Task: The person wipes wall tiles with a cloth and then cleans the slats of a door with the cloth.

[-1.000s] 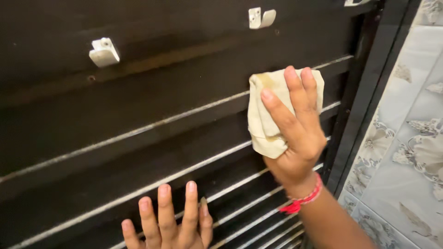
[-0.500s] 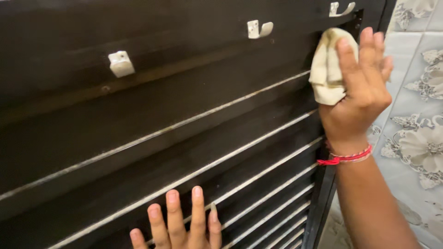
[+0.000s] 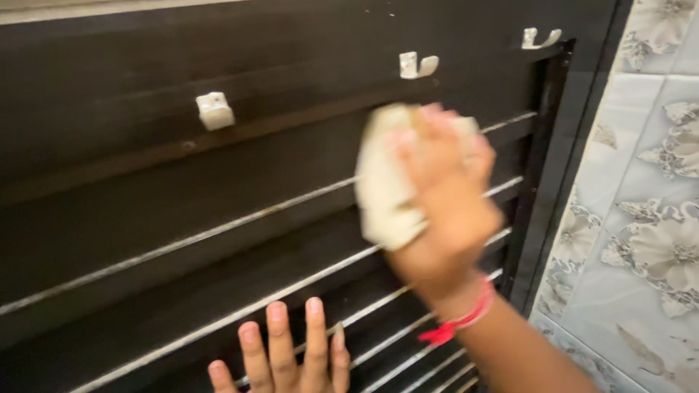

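Big dark slatted door [image 3: 182, 218] with pale trim lines fills the view, patterned tile wall [image 3: 641, 218] off to the right, three white hooks [image 3: 215, 110] along its far, upper part. Wiping's in hand: the right hand [image 3: 440, 196], blurred with motion, has its fingers [image 3: 437, 138] closed loosely over a crumpled cream cloth [image 3: 382, 193], pressed flat on the slats below the middle hook. Left hand [image 3: 287, 356] braces near the bottom edge, fingers spread open, holding nothing; next stroke likely needs firm pressure along each groove.
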